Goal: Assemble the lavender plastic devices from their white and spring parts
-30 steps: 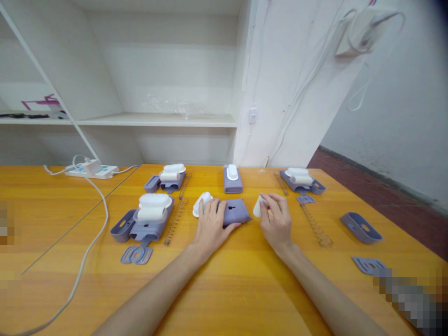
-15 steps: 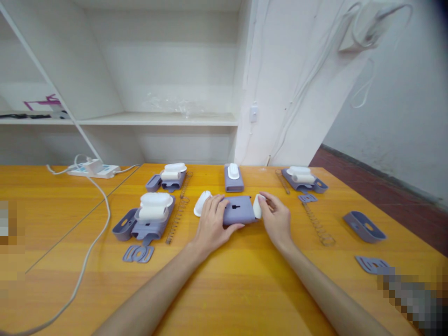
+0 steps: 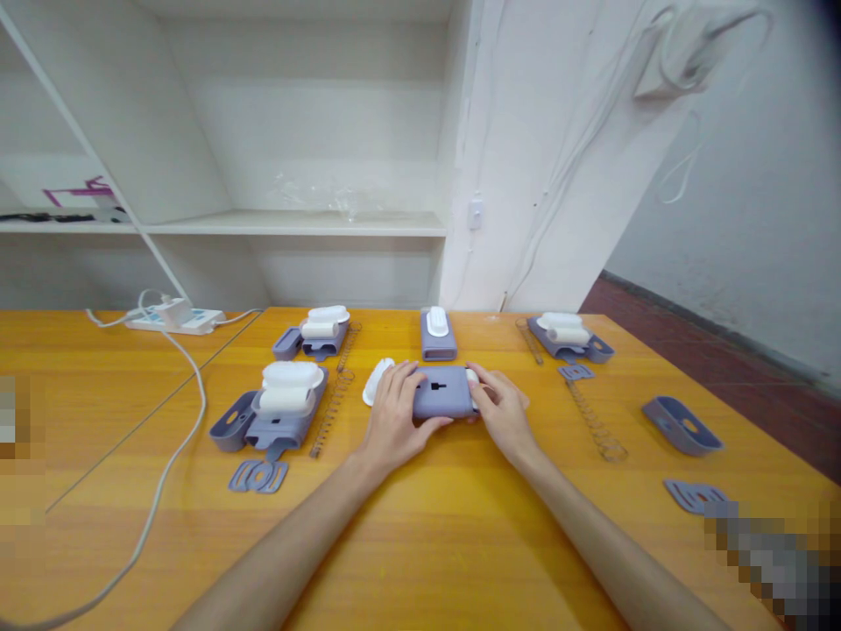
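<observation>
A purple-grey plastic housing [image 3: 445, 399] with a small dark slot lies on its side in front of me. My left hand [image 3: 398, 407] is wrapped round its left end, with the thumb along the near edge. At the right end, the fingers of my right hand [image 3: 503, 405] close on a white oval plastic piece [image 3: 471, 377], most of which is inside the housing or behind my fingers. A white ribbed cap [image 3: 376, 384] lies just beyond my left hand. Farther back stands another purple-grey housing [image 3: 439, 349] with a white cap on top.
Part sets stand at left [image 3: 289, 421], back left [image 3: 325, 337] and back right [image 3: 563, 337]. Springs [image 3: 332, 412] [image 3: 595, 421], a purple ring-shaped cover [image 3: 683, 427] and flat slotted plates [image 3: 259, 476] [image 3: 696, 497] lie around. A power strip [image 3: 176, 317] trails a white cable down the left.
My right hand has moved left, pushing the white piece into the housing's right end, so less of it shows. My left hand keeps its hold on the housing, which has shifted slightly left.
</observation>
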`<action>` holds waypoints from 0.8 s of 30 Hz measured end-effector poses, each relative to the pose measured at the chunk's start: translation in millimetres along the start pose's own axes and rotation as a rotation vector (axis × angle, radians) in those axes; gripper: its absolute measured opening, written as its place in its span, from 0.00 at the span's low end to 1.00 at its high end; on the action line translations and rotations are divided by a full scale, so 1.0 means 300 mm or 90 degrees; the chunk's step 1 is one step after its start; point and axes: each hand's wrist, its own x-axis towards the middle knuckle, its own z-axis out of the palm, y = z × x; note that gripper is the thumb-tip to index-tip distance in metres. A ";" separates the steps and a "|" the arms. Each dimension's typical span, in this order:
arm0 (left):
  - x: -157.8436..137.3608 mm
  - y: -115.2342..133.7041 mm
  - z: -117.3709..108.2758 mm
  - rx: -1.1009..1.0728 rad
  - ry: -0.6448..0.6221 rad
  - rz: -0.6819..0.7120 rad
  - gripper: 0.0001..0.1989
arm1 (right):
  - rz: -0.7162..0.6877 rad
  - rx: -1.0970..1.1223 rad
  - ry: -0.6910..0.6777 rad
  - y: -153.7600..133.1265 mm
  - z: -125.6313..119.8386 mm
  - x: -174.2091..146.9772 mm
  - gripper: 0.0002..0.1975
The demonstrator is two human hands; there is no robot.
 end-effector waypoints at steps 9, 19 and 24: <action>0.004 -0.013 0.006 -0.033 -0.004 -0.043 0.30 | -0.027 0.111 -0.088 0.015 -0.012 -0.003 0.21; 0.001 -0.031 0.012 -0.102 -0.023 -0.106 0.32 | 0.047 0.238 -0.149 0.026 0.002 -0.017 0.37; 0.003 -0.032 0.012 -0.089 -0.028 -0.084 0.31 | 0.033 0.217 -0.166 0.028 -0.008 -0.016 0.36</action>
